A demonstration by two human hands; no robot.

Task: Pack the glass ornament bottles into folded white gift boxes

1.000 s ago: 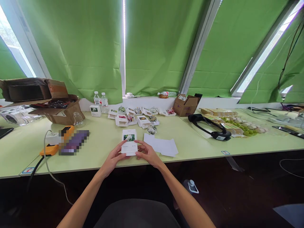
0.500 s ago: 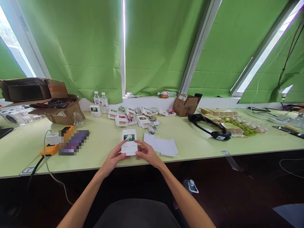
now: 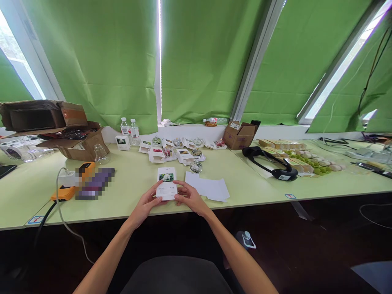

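Observation:
A small white box (image 3: 167,190) printed with a white flower on green leaves is at the table's front edge, upper end pointing away from me. My left hand (image 3: 148,201) grips its left side, thumb at the near corner and index finger along the edge. On the opposite side my right hand (image 3: 190,197) holds it the same way. Folded white paper (image 3: 211,188) lies just right of my right hand. Beyond the box sits a round clear ornament (image 3: 196,166), close to several opened white flower-print boxes (image 3: 184,157) and more such ornaments.
At left are a purple blurred item (image 3: 97,182), an orange device (image 3: 64,192) with cables, a glass jar (image 3: 101,154) and cardboard boxes (image 3: 76,147). Water bottles (image 3: 134,132) stand at the back. A black headset (image 3: 271,163), a small carton (image 3: 239,136) and egg-like items (image 3: 317,159) are at right.
Almost nothing differs. Both hands keep the same grip on the white box, and the view has shifted very slightly.

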